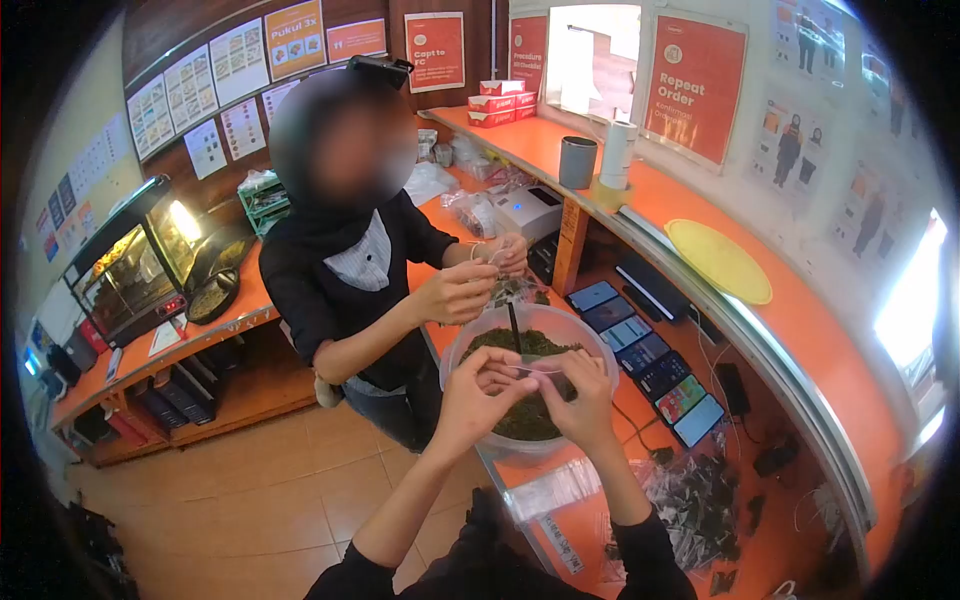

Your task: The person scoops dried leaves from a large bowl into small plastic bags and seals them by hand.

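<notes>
My left hand and my right hand pinch a small clear plastic bag between their fingertips, one at each end. Both are above a translucent round tub of dark green, crumbly stuff. A black handle stands up out of the tub; its lower end is hidden. Below my right forearm lies a heap of small clear packets with dark green contents. A stack of flat clear plastic bags rests beside the tub.
Across the tub, a co-worker in black handles a small clear item with both hands. Several phones lie in a row on the right, with cables nearby. A yellow oval board and a grey cup are on the raised orange shelf.
</notes>
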{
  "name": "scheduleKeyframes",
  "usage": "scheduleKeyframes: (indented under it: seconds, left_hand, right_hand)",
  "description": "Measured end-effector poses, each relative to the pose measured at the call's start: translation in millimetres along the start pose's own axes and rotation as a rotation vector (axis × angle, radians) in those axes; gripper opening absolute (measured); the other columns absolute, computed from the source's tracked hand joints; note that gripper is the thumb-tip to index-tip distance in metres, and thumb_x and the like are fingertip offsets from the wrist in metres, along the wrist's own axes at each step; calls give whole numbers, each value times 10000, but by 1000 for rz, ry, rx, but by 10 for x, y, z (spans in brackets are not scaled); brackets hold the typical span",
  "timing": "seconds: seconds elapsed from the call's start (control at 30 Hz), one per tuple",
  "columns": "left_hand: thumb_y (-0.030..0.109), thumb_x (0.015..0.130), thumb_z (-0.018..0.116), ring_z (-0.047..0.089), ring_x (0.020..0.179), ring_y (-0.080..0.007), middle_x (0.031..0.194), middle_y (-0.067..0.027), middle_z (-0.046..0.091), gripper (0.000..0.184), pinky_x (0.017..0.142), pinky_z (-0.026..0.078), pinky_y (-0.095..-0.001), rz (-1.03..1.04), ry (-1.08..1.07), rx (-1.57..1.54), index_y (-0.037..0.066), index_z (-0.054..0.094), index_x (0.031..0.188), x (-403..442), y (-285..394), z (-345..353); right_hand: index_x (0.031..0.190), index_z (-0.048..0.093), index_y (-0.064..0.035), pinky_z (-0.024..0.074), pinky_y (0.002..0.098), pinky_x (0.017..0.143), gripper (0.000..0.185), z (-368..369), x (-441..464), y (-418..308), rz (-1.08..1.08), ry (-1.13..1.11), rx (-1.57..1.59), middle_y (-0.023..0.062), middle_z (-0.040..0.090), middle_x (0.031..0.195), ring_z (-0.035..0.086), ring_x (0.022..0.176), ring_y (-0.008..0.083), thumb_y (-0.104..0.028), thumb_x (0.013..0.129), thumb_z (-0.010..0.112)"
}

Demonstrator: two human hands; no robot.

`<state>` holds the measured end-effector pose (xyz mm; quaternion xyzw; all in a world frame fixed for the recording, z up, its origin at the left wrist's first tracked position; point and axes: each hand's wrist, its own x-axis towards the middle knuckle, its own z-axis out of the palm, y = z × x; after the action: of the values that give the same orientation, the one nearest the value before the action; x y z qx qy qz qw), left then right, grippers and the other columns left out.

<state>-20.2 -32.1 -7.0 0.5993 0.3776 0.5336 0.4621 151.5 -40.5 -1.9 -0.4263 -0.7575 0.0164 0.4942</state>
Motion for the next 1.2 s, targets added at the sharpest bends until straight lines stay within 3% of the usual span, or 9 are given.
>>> scheduleKeyframes:
  seconds: [0.13,0.37,0.63,0.8,1.03,1.2]
  left_hand:
    - [61,891,722,652,780,-100,864,-47,661,171,709,514,-226,-73,-65,-286,-18,653,1024,-81,78,-108]
    - [54,874,741,608,705,-75,827,-23,654,119,640,477,-221,43,4,-277,-19,683,948,-189,76,-56]
    - [10,838,757,581,677,-70,809,-40,640,79,598,448,-208,195,-19,-163,-24,716,895,-230,65,-61]
    - [1,812,768,576,688,-56,828,-45,665,83,610,423,-206,123,-60,-176,-24,733,883,-302,110,-17]
    - [-15,821,750,599,641,-73,814,-61,657,52,577,459,-207,108,4,-225,-28,728,866,-431,181,146]
    - [-18,863,712,617,663,-94,855,-78,646,80,583,488,-226,76,-141,-271,-21,688,940,-437,148,251]
  right_hand:
    - [909,689,-36,391,324,745,110,-55,-43,-38,54,24,259,54,650,810,581,752,206,-131,855,708]
    - [795,682,-11,398,311,683,56,-78,-99,-56,19,161,306,74,663,742,575,663,195,-42,819,722]
    - [792,697,-33,431,307,658,64,-127,-46,-175,-81,117,332,77,683,758,620,689,196,-11,750,740]
    - [774,677,-39,445,311,652,97,-201,-41,-248,-115,85,344,70,673,742,611,663,199,-13,712,747]
    - [738,633,-23,457,293,617,116,-575,-349,-279,63,78,223,67,652,717,601,642,179,34,687,719]
    - [778,648,-1,466,276,627,106,-1069,-768,-227,316,132,120,75,652,732,598,652,156,25,702,717]
